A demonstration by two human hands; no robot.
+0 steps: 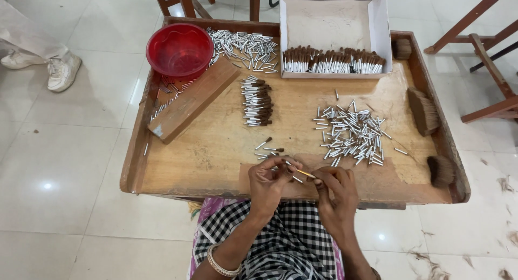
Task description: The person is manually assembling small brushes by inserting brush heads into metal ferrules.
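My left hand (268, 178) pinches a small silver metal tube near the front edge of the wooden tray table (216, 150). My right hand (334, 188) holds a thin yellowish stick (305, 173) whose tip points at that tube. Both hands hover over the tray's near edge. Loose silver tubes (350, 135) lie scattered just beyond my right hand. A few finished pieces with brown bristle tips (268, 148) lie just beyond my left hand. A neat row of finished pieces (257, 101) sits in the tray's middle.
A red plastic bowl (180, 49) and a wooden block (192, 99) stand at back left, beside another heap of tubes (245, 44). A white cardboard box (333, 29) holds finished brush heads. Brown bristle bundles (423, 111) lie at right. Someone's white shoe (63, 70) is at left.
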